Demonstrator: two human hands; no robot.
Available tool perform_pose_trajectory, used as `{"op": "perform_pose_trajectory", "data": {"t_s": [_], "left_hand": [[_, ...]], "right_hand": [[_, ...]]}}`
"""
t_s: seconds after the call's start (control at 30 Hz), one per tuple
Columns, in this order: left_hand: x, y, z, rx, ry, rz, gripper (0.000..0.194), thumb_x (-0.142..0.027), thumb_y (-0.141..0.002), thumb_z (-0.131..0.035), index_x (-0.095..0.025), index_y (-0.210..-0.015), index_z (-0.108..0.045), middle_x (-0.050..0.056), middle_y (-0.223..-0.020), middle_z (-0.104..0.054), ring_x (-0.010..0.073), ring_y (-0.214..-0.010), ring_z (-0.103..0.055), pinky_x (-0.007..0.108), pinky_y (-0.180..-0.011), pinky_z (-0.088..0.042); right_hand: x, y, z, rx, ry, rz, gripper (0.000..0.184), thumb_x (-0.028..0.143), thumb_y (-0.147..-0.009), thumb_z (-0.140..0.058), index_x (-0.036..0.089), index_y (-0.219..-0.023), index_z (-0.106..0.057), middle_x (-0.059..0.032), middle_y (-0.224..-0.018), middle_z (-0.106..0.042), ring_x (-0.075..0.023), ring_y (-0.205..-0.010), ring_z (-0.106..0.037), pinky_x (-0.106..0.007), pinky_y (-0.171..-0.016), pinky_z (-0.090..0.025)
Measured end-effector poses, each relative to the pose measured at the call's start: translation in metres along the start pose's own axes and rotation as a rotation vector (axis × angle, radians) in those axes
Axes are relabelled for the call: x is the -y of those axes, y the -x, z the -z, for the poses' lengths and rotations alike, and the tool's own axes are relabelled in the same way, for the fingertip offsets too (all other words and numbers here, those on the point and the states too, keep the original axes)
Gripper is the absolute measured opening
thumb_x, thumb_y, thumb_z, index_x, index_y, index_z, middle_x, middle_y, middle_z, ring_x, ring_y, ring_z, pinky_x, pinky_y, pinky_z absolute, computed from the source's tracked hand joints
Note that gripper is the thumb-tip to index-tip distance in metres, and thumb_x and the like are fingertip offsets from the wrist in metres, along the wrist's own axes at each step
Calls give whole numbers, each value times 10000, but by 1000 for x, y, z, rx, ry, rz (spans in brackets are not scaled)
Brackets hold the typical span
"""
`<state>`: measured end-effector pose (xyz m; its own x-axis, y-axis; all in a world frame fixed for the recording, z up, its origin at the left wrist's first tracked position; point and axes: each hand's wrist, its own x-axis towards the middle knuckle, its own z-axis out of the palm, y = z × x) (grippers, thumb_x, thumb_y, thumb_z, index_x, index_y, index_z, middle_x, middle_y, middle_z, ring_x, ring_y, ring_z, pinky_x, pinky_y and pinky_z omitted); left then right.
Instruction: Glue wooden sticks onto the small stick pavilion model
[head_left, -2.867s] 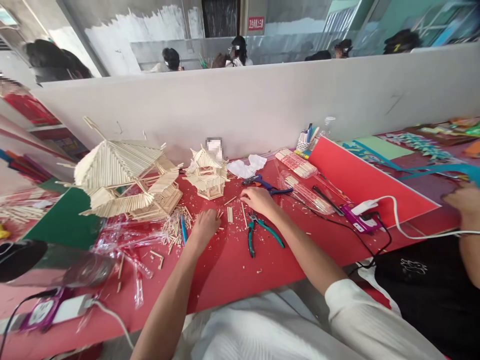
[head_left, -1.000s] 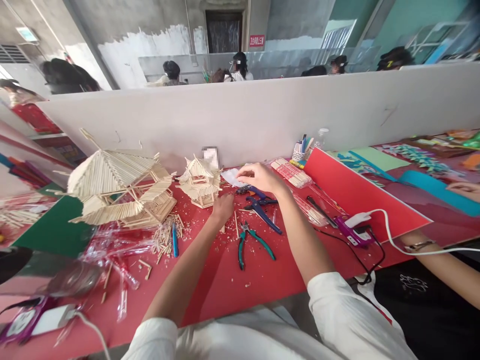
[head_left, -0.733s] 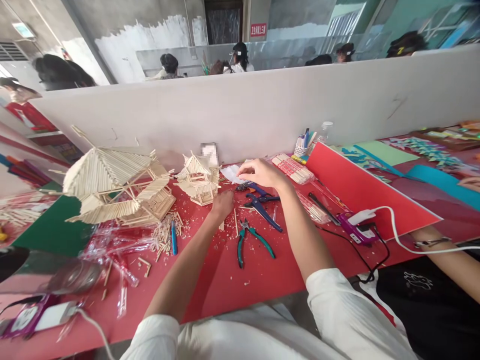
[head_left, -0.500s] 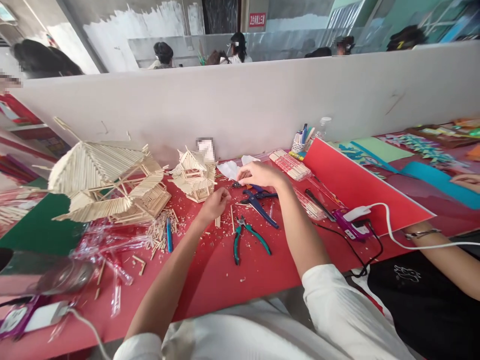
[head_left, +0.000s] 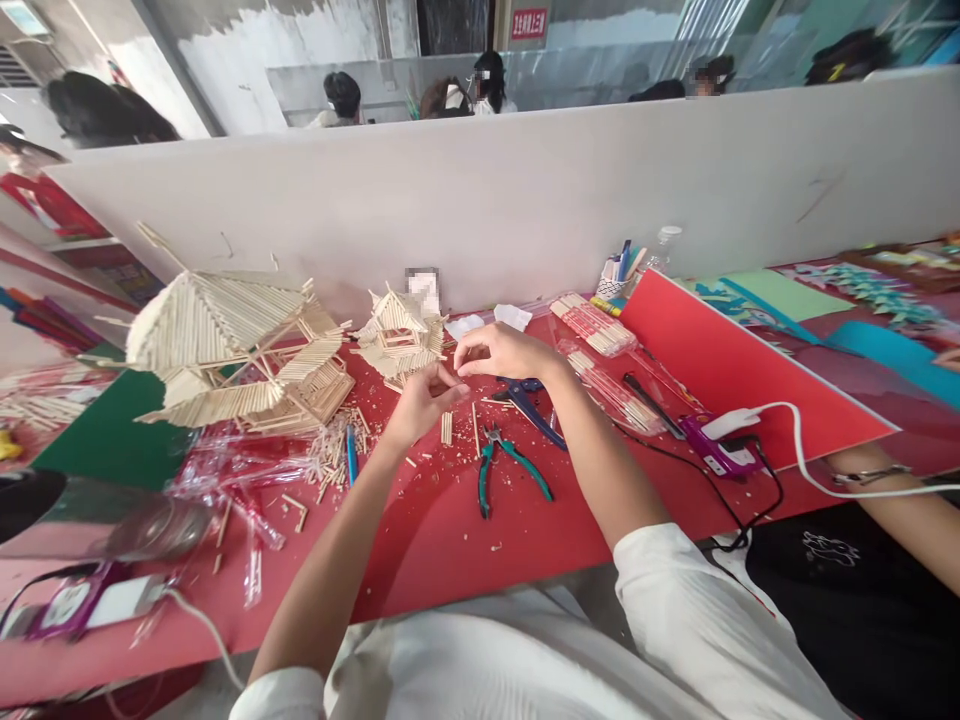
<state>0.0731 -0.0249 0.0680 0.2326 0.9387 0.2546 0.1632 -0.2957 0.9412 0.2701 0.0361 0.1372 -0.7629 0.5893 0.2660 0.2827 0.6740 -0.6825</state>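
My left hand (head_left: 427, 402) is closed in a pinch in front of the small stick pavilion (head_left: 401, 335); whatever it pinches is too small to make out. Close by on its right, my right hand (head_left: 504, 352) has its thumb and fingertips drawn together, and any object between them cannot be made out. Below the hands lie a few short sticks (head_left: 447, 428) and green-handled pliers (head_left: 491, 465) with the handles spread. A blue-handled cutting tool (head_left: 536, 412) is partly hidden under my right forearm. The larger stick pavilion (head_left: 217, 330) stands to the left.
Stick packs (head_left: 596, 325) lie at the back right, near a pen holder (head_left: 613, 280). A red board (head_left: 742, 370) leans beside a purple power strip (head_left: 720, 450) with cables. Plastic wrappers (head_left: 232, 470), loose sticks and a blue pen (head_left: 352, 455) lie left. A neighbour's arm (head_left: 900, 510) is at the right edge.
My right hand has moved left, away from the blue-handled tool, and its fingertips now come close to my left hand's. The camera view has shifted slightly.
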Motion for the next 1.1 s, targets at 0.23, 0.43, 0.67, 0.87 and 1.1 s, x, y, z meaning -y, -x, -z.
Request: {"op": "perform_pose_trajectory", "data": {"t_s": [0.23,0.43,0.67,0.87,1.1], "left_hand": [[-20,20,40,-121,-229,-25,331,-398,-832,-727,-189,-1081,-666,60,-892,-786,194,-834,-730,320,-822,-565],[-34,31,60,-154,-541,-100,246,-394,-864,-669,-207,-971,-788,58,-956,-800,197,-837,-724,269,-770,-552],[-43,35,79,-97,-745,-138,223,-313,-913,-588,-225,-922,-792,35,-900,-785,175,-795,-697,267,-787,-533],[-56,47,91,-64,-689,-143,210,-323,-928,-580,-211,-962,-754,47,-940,-758,176,-846,-682,281,-807,-544],[-62,53,92,-172,-595,-178,202,-365,-921,-597,-207,-928,-723,51,-895,-738,182,-839,-680,306,-811,-553]], "right_hand": [[10,-13,-30,-3,-140,-3,101,296,-856,-698,205,-897,-684,-20,-867,-740,-168,-798,-675,-318,-756,-501],[27,-18,-50,-92,-103,-82,124,284,-875,-674,220,-917,-576,-1,-825,-747,-153,-710,-647,-315,-712,-463],[26,-23,-71,-44,-183,-40,26,223,-941,-550,231,-944,-526,17,-819,-722,-139,-683,-638,-298,-681,-465],[4,-29,-84,118,-152,-54,287,245,-892,-676,232,-1171,-610,-76,-1203,-710,-171,-912,-693,-276,-754,-512],[-4,-28,-77,489,-372,5,203,369,-937,-656,193,-984,-745,-63,-1009,-765,-167,-908,-702,-290,-813,-537]]}}
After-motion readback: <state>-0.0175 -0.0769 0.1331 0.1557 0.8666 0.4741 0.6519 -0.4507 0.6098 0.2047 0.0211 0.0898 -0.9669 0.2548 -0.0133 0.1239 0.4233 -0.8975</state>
